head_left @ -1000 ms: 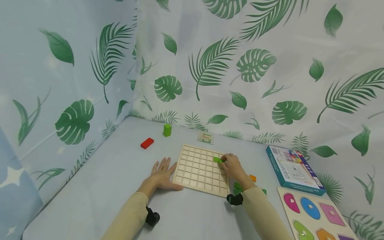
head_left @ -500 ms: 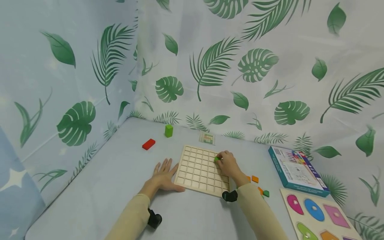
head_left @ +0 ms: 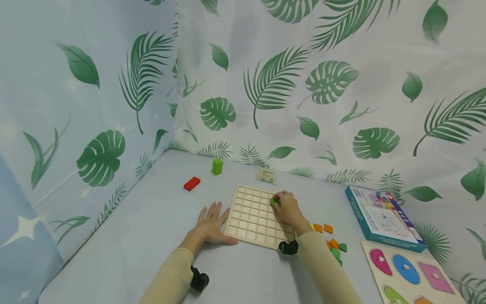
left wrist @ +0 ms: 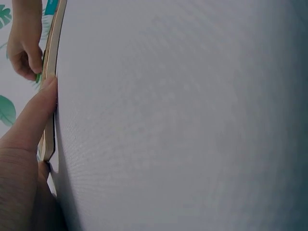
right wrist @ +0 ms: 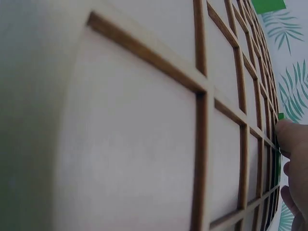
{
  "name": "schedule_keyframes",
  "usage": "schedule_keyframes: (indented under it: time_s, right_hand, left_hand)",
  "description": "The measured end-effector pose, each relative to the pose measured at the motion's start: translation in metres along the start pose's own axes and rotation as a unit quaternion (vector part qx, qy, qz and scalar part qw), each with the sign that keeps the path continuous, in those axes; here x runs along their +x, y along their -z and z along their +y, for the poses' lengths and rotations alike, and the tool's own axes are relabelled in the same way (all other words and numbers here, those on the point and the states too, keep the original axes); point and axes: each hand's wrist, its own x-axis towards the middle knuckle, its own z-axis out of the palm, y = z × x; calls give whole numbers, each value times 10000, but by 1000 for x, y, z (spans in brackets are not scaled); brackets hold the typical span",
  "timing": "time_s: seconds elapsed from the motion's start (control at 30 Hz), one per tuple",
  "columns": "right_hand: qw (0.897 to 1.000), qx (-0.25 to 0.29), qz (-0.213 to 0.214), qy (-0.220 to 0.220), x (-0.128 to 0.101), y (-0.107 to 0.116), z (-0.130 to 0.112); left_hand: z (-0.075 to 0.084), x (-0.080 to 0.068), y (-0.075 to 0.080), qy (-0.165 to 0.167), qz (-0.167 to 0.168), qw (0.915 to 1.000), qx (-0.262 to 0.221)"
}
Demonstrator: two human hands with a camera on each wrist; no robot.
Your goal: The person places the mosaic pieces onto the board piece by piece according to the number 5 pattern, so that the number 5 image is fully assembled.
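Note:
A wooden grid board [head_left: 248, 215] lies flat on the table in the head view. My left hand [head_left: 210, 226] rests at its left edge with the fingers spread; in the left wrist view the thumb [left wrist: 33, 115] lies against the board's side. Over the board's upper right cells, my right hand [head_left: 288, 207] pinches a small green tile [head_left: 272, 201] between thumb and fingertips. The right wrist view shows bits of green [right wrist: 281, 116] by those fingertips, mostly hidden by the hand.
Orange tiles [head_left: 328, 229] and green tiles [head_left: 336, 253] lie right of the board. Behind it are a pattern card [head_left: 266, 175], a green block [head_left: 217, 166] and a red block [head_left: 192, 183]. A box [head_left: 383, 217] and a knobbed shape puzzle [head_left: 406, 268] stand far right.
My right hand has shifted left over the board with the green tile, uncovering more loose tiles beside its forearm. The left hand stays at the board's edge; the head view has turned slightly.

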Motion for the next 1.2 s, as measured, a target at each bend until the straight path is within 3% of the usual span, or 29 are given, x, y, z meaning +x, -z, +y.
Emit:
schedule_keyframes:
  time_s: [0.33,0.67,1.2]
  right_hand:
    - [9996,266,17,21,3,-3,-1]
    - [10000,0,71,51,2,-2,0]
    - [9995,-175,80,-243,3,-1,0]
  left_hand:
    - [2,-1,1,23,14,10000,6]
    - [2,0,-1,24,43,10000,22]
    - [16,-16,20,30,-195,9998,-101]
